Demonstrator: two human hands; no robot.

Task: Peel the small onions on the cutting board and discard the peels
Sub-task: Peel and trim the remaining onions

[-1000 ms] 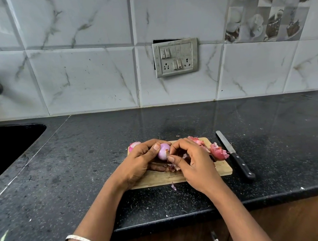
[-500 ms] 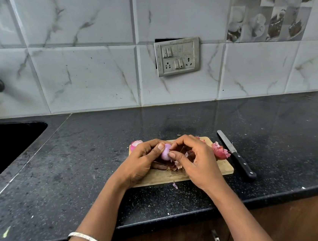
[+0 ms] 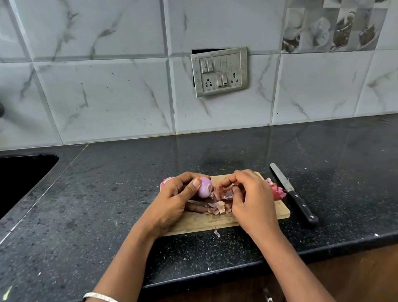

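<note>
Head view: the left hand is gripping a pale purple small onion between its thumb and curled fingers, holding it over the cutting board. The right hand, just beside it, is pinching a strip of peel with curled fingers, above the peel pile lying under both hands. A second onion is peeking out beyond the left hand. A knife is lying on the countertop just right of the right hand.

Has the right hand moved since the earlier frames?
Yes. The right hand has drawn slightly rightward along the cutting board, away from the onion in the left hand, toward the knife.
</note>
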